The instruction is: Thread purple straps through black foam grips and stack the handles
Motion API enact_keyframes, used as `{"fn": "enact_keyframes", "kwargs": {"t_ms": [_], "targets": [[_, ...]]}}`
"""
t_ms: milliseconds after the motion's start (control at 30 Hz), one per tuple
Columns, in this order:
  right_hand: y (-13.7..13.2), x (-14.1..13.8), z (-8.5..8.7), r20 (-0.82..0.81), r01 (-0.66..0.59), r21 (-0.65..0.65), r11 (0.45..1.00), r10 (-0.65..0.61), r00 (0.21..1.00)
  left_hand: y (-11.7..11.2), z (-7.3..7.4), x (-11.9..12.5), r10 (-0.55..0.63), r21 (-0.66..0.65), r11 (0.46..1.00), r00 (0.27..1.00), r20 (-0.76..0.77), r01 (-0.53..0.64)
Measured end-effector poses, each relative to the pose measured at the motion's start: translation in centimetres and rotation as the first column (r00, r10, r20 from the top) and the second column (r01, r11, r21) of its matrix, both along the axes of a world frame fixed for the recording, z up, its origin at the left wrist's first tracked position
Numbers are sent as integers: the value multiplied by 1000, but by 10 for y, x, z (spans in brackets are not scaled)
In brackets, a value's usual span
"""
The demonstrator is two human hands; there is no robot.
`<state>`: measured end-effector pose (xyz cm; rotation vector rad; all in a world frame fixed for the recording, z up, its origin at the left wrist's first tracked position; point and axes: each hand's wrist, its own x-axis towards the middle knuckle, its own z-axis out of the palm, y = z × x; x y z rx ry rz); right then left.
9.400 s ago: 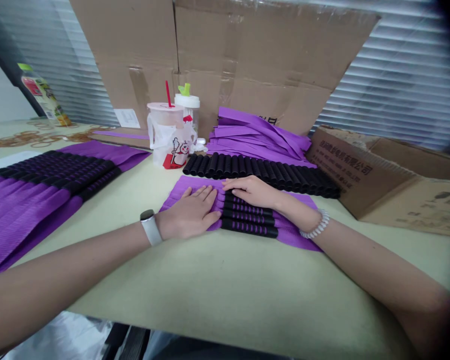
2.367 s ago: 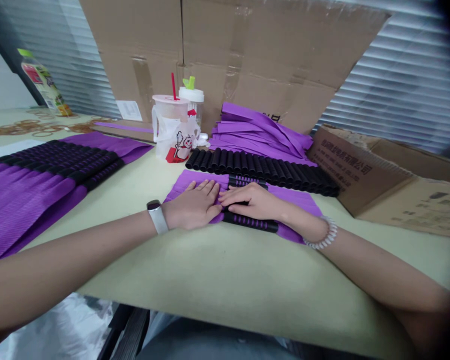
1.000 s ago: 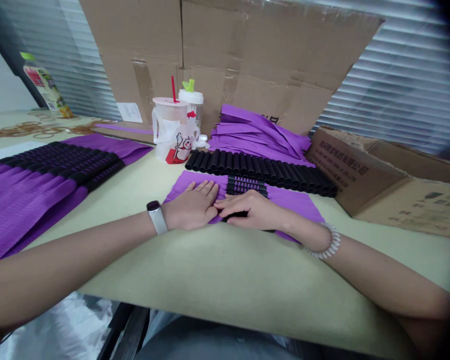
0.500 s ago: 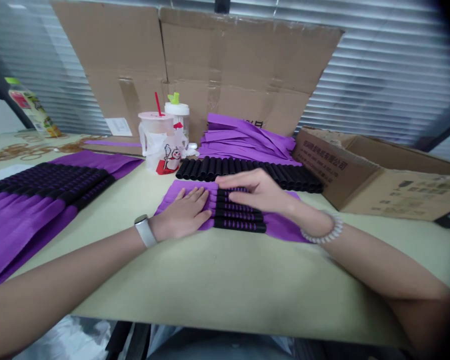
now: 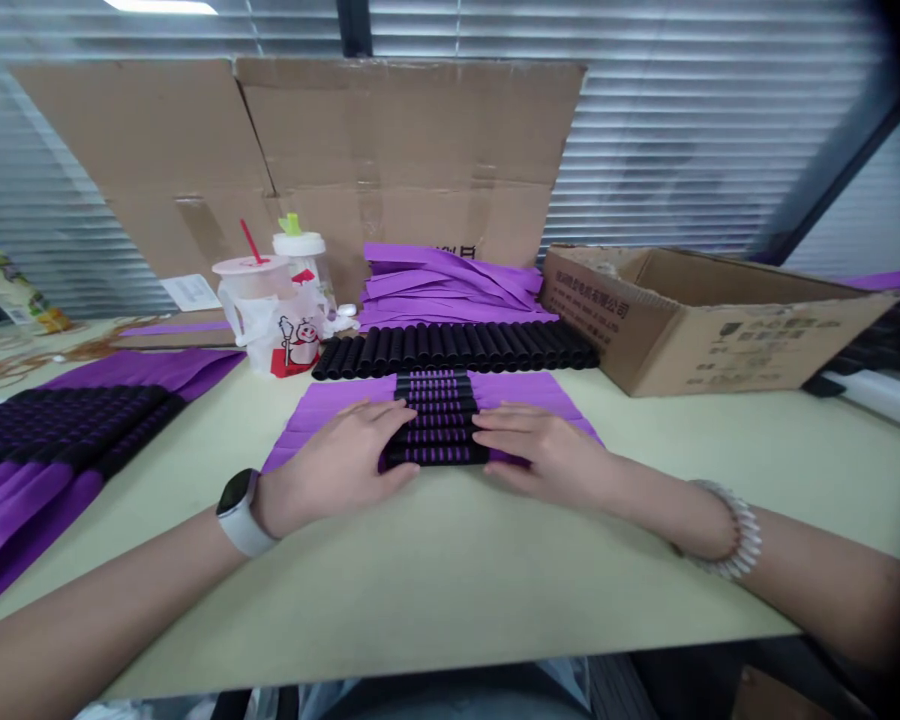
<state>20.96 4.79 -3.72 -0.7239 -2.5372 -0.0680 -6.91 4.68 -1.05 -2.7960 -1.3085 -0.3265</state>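
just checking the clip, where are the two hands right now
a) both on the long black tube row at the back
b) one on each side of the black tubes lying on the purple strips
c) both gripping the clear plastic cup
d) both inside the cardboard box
b: the left hand and the right hand lie to either side of the short stack of black ribbed cylindrical tubes on the flat purple strips.

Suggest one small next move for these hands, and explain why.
Probably the right hand should take one tube from the row of black tubes behind: the black tubes under the hands look far fewer than the left-hand batch, and the left hand can steady the purple strips.
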Motion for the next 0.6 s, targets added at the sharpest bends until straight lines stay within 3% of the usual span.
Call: {"fn": "enact_keyframes", "kwargs": {"t_ms": [167, 600], "targets": [[4, -4, 0, 9, 3, 35, 999, -4, 1000, 1, -10, 4, 14, -42, 999, 999, -48, -16], [4, -8, -1, 12, 18, 30, 999, -19, 1000, 3, -22, 6, 13, 14, 1000, 997, 70, -14]]}}
